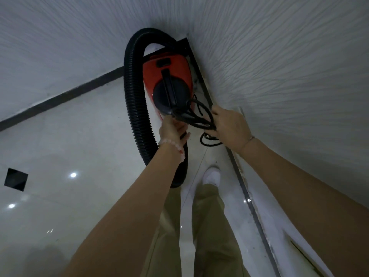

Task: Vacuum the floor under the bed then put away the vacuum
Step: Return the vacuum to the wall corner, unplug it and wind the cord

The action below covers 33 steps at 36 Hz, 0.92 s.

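A red canister vacuum [167, 74] with a black handle stands on the floor in the corner of two white textured walls. Its black ribbed hose [135, 108] arches over the body and runs down its left side toward my legs. Loops of black power cord [196, 114] bunch at the near end of the handle. My left hand [172, 129] grips the near end of the vacuum, under the cord. My right hand [229, 128] is closed on the cord loops, and one loop hangs below it near the wall.
The floor is glossy pale tile [69, 140] with a small black inset square [16, 179] at left. Dark baseboard [60, 96] lines both walls. My shoe [212, 175] and khaki trouser legs stand just behind the hose, close to the right wall.
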Available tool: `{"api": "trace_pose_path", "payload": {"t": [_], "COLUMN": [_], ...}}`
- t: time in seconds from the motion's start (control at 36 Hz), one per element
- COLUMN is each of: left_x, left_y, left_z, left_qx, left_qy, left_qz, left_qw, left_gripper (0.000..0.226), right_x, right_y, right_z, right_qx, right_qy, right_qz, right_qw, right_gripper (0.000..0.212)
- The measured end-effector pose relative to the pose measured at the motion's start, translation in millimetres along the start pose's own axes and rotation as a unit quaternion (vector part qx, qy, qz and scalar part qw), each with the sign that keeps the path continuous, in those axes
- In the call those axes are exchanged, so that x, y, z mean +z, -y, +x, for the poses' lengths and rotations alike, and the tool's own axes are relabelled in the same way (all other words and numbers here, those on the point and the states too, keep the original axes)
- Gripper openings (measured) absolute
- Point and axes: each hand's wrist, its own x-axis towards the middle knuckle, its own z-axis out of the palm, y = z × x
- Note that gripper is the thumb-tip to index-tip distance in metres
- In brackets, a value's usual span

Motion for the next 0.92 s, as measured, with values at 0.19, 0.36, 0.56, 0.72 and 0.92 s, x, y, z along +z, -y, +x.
{"api": "trace_pose_path", "payload": {"t": [0.19,0.36,0.56,0.72,0.92], "left_x": [-12,-28,-31,-25,-18], "left_y": [-2,4,20,27,44], "left_z": [-6,-19,-17,-21,-22], "left_qx": [-0.166,-0.228,-0.257,-0.27,-0.218], "left_qy": [0.13,0.259,0.306,0.307,0.3], "left_qz": [0.014,0.183,0.26,0.254,0.233], "left_qw": [0.977,0.921,0.879,0.877,0.899], "left_gripper": [0.055,0.056,0.065,0.021,0.015], "right_x": [2,-2,-4,-5,1], "right_y": [4,-2,-5,1,3], "right_z": [-17,-25,-29,-33,-36], "right_qx": [-0.162,-0.222,-0.216,-0.176,-0.071], "right_qy": [-0.003,0.022,0.068,0.065,0.115], "right_qz": [-0.108,-0.136,-0.167,-0.124,-0.039], "right_qw": [0.981,0.965,0.96,0.974,0.99], "right_gripper": [0.024,0.022,0.031,0.023,0.043]}}
